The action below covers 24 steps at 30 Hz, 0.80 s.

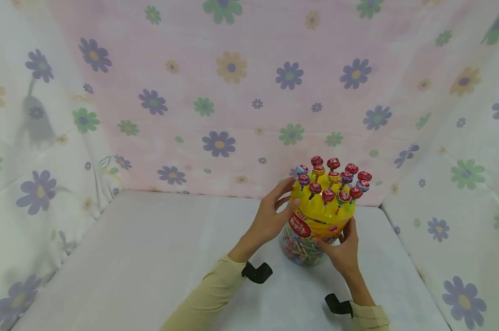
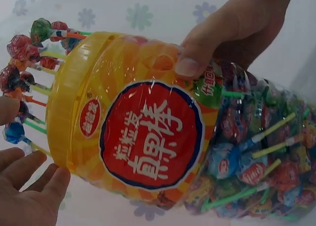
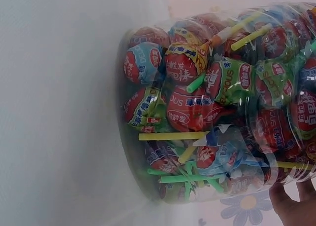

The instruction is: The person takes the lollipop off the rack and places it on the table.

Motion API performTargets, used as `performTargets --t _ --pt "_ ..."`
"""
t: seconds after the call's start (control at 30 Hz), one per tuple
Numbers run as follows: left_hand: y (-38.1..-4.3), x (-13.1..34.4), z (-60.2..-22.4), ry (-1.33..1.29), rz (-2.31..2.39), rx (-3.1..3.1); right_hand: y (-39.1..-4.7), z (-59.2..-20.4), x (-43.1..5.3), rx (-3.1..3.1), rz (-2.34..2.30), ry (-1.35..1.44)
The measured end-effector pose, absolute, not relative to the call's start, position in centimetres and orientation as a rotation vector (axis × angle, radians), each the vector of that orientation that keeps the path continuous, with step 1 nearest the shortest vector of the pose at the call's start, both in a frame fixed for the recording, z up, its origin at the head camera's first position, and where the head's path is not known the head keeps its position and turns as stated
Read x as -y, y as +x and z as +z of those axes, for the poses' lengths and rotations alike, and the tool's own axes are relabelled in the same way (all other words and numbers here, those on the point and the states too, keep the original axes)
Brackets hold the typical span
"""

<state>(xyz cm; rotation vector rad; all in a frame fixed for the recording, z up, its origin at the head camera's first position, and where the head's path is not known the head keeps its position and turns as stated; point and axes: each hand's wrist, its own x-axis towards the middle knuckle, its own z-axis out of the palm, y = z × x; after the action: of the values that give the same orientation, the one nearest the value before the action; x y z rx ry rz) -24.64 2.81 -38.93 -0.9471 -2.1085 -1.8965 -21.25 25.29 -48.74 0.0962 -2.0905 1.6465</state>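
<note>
A large clear jar of lollipops [image 1: 305,248] with a yellow lid [image 1: 320,207] stands on the white table. Several wrapped lollipops [image 1: 328,195] stick up from the lid in a ring. Around the lid's left side spreads my left hand [image 1: 272,214]; in the left wrist view its fingertips [image 2: 59,179] touch the rim, and its thumb is near the lollipop heads. My right hand [image 1: 342,248] holds the jar's right side, thumb across the front label [image 2: 153,134], the other fingers partly hidden behind. Through the plastic in the right wrist view, more lollipops [image 3: 190,107] show.
The white tabletop [image 1: 150,257] stretches left of the jar. Flower-printed cloth [image 1: 233,115] hangs behind the table and along both sides. A black angled piece [image 1: 258,272] sits at the left wrist, another [image 1: 338,304] at the right wrist.
</note>
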Motion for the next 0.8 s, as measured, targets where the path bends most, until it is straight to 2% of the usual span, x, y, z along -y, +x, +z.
performTargets --t 0.8 --pt "-27.2 -5.0 -37.2 -0.832 -1.92 1.853 -21.6 -49.2 -25.4 2.077 1.695 0.074"
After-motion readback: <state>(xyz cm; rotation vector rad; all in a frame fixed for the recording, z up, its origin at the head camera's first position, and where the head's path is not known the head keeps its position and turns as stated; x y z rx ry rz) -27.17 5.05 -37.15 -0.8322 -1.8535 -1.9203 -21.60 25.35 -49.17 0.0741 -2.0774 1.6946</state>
